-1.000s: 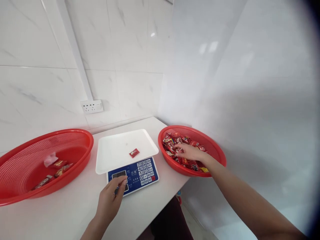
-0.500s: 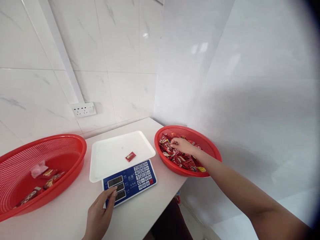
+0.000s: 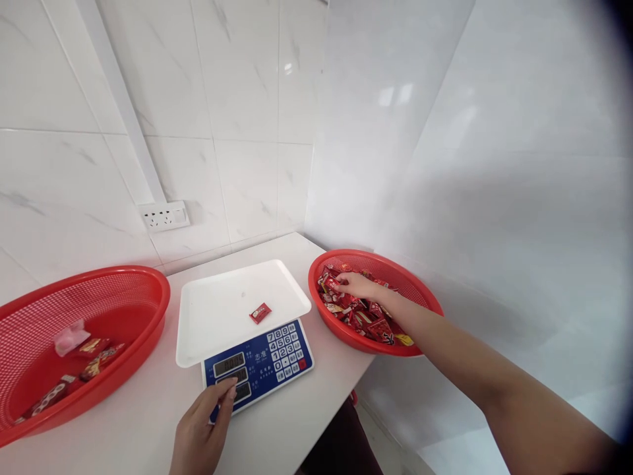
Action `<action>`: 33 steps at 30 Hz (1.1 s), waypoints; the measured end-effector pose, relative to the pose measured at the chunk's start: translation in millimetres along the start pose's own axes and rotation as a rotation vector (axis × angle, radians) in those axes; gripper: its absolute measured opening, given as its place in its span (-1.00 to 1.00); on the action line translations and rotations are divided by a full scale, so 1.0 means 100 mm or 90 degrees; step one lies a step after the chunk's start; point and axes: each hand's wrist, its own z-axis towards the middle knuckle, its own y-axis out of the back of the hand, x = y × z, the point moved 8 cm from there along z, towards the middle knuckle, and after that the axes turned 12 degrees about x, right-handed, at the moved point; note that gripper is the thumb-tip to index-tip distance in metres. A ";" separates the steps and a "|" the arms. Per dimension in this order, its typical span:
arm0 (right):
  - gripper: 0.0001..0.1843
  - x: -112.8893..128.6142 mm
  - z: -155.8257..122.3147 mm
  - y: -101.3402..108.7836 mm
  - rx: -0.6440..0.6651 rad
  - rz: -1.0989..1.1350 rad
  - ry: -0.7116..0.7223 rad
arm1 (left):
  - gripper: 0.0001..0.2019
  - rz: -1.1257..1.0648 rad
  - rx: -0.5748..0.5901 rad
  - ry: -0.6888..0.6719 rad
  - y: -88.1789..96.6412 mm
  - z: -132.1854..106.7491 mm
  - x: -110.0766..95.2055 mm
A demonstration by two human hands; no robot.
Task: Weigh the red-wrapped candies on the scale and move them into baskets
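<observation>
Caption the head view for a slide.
The right hand reaches into the candy-filled red basket while the left hand rests at the front of the scale, one wrapped candy on its tray.

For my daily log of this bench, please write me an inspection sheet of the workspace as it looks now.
Surface: white counter, set in a tiled corner.
Job's things: scale with white tray, and one red packet on it; right basket holds a packet heap.
Clutter: left basket holds loose packets and a pink wrapper.
Hands: left hand touches the scale's front panel; right hand rests on the heap, grip unclear.
Cables: nothing seen; wall conduit meets a socket.
Surroundings: white tiled walls; dark shape below the counter edge.
</observation>
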 end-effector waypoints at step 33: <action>-0.86 1.68 0.46 -0.44 0.170 0.438 0.180 | -0.82 -0.009 0.006 -0.041 0.04 -0.01 -0.11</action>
